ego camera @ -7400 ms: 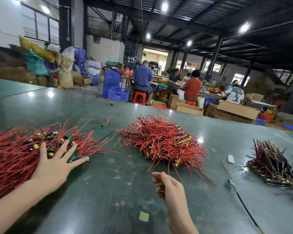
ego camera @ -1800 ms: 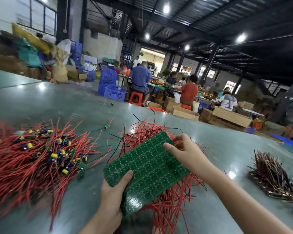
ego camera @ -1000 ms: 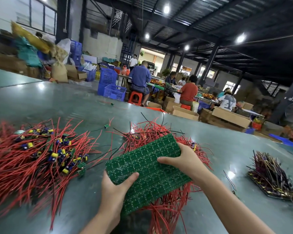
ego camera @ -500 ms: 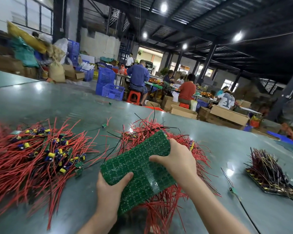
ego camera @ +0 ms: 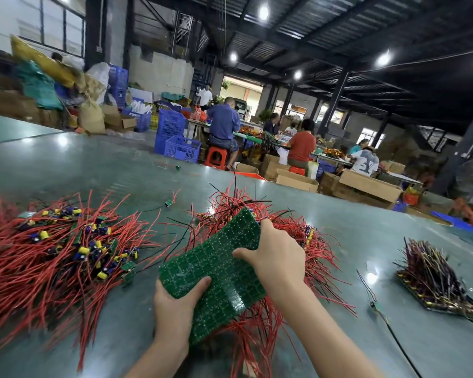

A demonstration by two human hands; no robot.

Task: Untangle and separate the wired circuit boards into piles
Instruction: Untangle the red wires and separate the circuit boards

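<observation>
Head view: at lower centre, both hands hold a green panel (ego camera: 216, 268) solder side up, its red wires (ego camera: 260, 331) hanging beneath. The left hand (ego camera: 175, 306) grips the near corner, thumb on top; the right hand (ego camera: 273, 263) curls over the far-right edge. A loose pile (ego camera: 52, 255) lies at left, a darker stack (ego camera: 434, 276) at right. Best to flex along a scored row, gripping close to it, so wires aren't torn.
</observation>
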